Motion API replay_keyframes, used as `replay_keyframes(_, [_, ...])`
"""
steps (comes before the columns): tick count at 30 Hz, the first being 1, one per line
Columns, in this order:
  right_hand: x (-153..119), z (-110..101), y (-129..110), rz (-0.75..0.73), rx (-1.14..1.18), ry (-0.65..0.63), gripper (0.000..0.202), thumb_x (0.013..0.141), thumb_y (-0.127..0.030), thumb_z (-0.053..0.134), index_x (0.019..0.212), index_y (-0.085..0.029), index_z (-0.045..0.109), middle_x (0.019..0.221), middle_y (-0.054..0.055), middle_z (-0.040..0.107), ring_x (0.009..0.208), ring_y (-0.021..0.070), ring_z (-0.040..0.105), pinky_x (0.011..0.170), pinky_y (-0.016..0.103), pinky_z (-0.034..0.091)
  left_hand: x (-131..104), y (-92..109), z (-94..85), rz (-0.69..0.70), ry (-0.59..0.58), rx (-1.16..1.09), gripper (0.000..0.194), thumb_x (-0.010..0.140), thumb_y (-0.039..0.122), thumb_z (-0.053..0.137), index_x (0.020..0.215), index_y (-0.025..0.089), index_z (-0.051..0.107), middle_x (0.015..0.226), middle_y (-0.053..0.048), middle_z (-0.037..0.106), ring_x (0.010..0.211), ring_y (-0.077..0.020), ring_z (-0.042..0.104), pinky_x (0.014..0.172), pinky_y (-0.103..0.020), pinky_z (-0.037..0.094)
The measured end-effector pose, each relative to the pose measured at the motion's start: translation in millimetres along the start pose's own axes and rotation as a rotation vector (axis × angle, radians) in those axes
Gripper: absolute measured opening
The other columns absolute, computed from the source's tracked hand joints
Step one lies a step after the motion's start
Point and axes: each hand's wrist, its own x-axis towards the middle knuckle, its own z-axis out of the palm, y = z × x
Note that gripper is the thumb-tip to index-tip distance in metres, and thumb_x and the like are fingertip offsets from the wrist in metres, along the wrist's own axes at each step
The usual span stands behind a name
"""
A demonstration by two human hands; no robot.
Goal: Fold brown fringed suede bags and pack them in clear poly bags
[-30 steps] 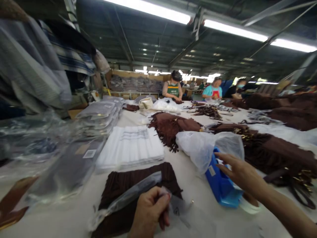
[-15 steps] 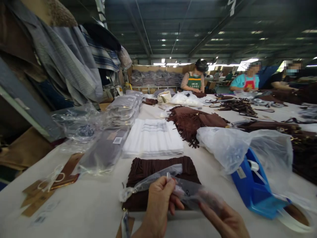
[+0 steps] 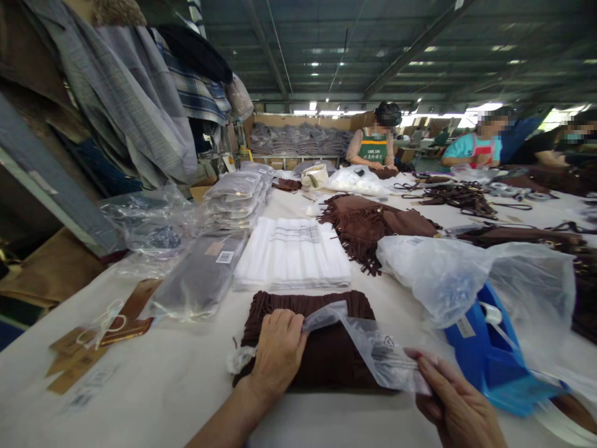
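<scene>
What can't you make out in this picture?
All in the head view:
- Left hand: fingertips curled out of sight.
- Clear plastic strip: small print too blurred to read.
- Barcode label: digits too small.
- Blue dispenser: its upper end is hidden by a cloudy plastic bag.
- Roll beside it: cut off by the right edge.

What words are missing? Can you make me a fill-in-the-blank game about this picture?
1. The left hand and right hand hold see-through plastic over a fringed item coloured dark ____.
2. The folded stack beyond is ____.
3. The blue tape dispenser is nearer the ____ hand.

Missing words: brown; white; right.
</scene>
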Motion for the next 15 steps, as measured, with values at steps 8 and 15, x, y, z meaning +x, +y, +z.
replay_keyframes(8, [7.2, 54.9, 9.8, -0.133, -0.275, -0.217, 0.052, 0.066, -0.060, 0.065, 0.095, -0.017, 0.065, 0.052, -0.006, 0.044, 0.044, 0.0072, 0.036, 0.042, 0.021, 0.029, 2.2, -24.7, -42.0, -0.393, 0.397, -0.353, 0.016, 0.090, 0.032, 0.047, 0.086, 0.020, 0.056, 0.075, 0.001, 0.057, 0.071, -0.0150, 0.057, 0.067, -0.027, 0.048])
replay_keyframes(15, [9.7, 112.6, 32.6, -0.272, -0.506, -0.411, 0.038, 0.075, -0.056, 0.052, 0.080, -0.019, 0.060, 0.053, -0.005, 0.045, 0.044, 0.0086, 0.038, 0.040, 0.021, 0.027, 0.7, -15.0, -46.4, -0.245, 0.308, -0.333, 0.014, 0.092, 0.026, 0.046, 0.093, 0.020, 0.059, 0.083, -0.003, 0.064, 0.079, -0.0160, 0.060, 0.073, -0.028, 0.049])
